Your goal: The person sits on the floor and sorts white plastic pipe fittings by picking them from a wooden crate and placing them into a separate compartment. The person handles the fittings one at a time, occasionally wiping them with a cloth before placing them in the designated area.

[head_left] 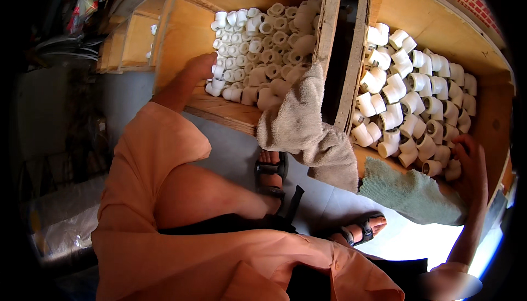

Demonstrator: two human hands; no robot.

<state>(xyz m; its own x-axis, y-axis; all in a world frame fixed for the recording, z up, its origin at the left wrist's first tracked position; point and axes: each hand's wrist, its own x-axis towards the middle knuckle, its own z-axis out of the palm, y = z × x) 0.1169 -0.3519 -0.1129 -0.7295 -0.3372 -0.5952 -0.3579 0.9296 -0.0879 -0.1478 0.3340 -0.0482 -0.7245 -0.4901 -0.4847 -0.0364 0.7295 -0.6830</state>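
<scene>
My left hand [203,66] reaches over the near left side of a wooden box [164,73] and meets the edge of a pile of small white plastic pipe fittings [236,59]. Its fingertips are mostly hidden, so its grip is unclear. On the right, my right hand [470,157] is at the near right corner of a second wooden box [486,131]. Its bent fingers are apart and touch the white elbow pipe fittings [422,103] there; nothing held shows. These elbows are larger, and some show metal threads inside.
A brown towel [302,120] hangs over the left box's near corner, and a green cloth [411,188] covers the right box's near edge. A dark gap separates the boxes. Further wooden bins [137,40] stand at far left. My sandalled feet [270,172] rest on the grey floor below.
</scene>
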